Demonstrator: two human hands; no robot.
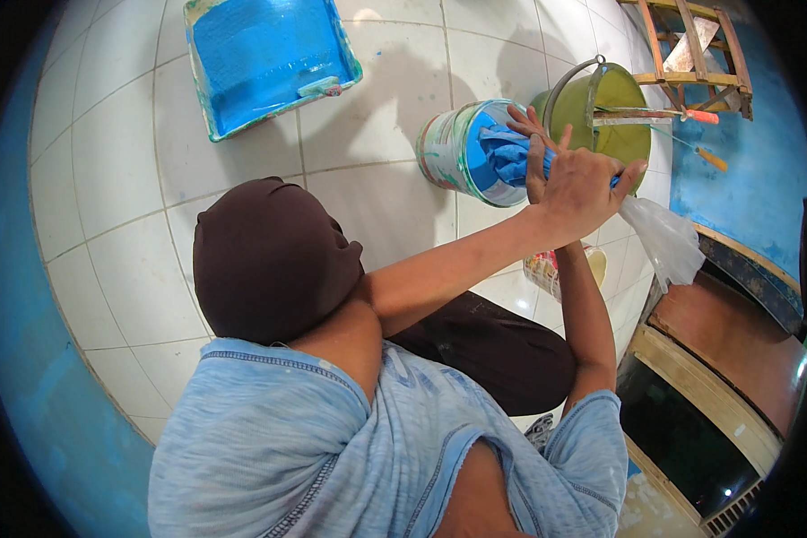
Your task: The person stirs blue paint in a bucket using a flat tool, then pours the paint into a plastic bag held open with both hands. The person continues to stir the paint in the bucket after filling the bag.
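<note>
A clear plastic bag (668, 238), its wrinkled lower part blue with paint, stretches across the mouth of a white paint bucket (439, 148) holding blue paint. My left hand (585, 182) is closed round the bag, and the bag's pale loose end hangs out beyond it. Farther down the bag is my right hand (536, 154), partly hidden behind the left, with its thumb and fingers about the blue part and some fingertips stretched out. My left forearm crosses over the right one.
A paint tray (273, 54) coated in blue stands at the far left with a roller (321, 87) at its edge. Right of the bucket is a green pail (623, 108) with long-handled tools across it. A small tub (547, 269) sits below my hands; a wooden frame (704, 54) stands far right.
</note>
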